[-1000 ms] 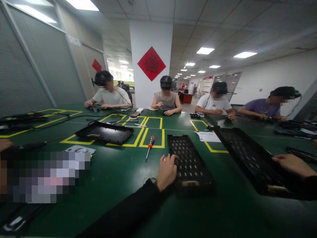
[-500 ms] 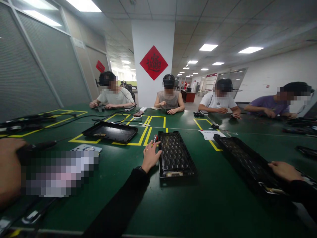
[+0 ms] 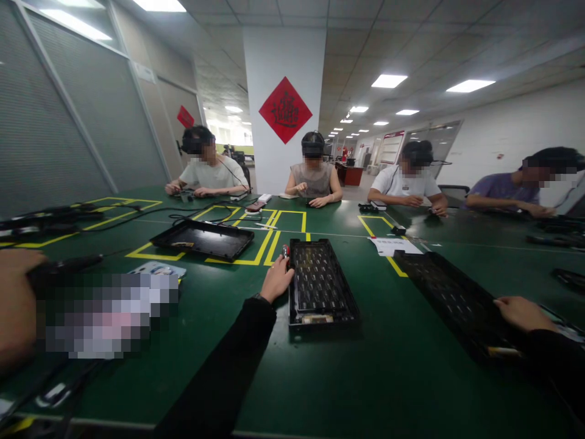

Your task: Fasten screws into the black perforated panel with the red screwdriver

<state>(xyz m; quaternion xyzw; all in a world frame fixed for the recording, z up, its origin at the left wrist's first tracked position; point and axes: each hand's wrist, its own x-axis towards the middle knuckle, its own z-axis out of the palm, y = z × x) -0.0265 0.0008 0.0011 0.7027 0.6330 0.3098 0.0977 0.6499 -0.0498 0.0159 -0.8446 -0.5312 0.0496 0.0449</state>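
My left hand (image 3: pixel 276 280) is closed at the upper left edge of a black plastic case (image 3: pixel 324 286), its fingers around the lower part of a small red-and-silver tool (image 3: pixel 286 251). The thumb lies against the case's side wall. Rows of small slots cover this case's inside, and a pale strip (image 3: pixel 317 319) sits at its near end. On the right, my right hand (image 3: pixel 525 313) grips the side of a second, similar black case (image 3: pixel 450 296), which lies slanted. My right fingertips are partly hidden by blur and the case edge.
At left, a co-worker's hand (image 3: pixel 18 299) holds a black tool with a thin tip (image 3: pixel 66 266) beside a blurred-out flat item. A shallow black tray (image 3: pixel 205 239) and white paper (image 3: pixel 397 246) lie on the green table (image 3: pixel 297 390). Several people sit across, with cables at far left.
My left fingers, spread beside the red-and-silver tool before, have drawn together around it. My right hand keeps its place on the second case. The view has shifted slightly.
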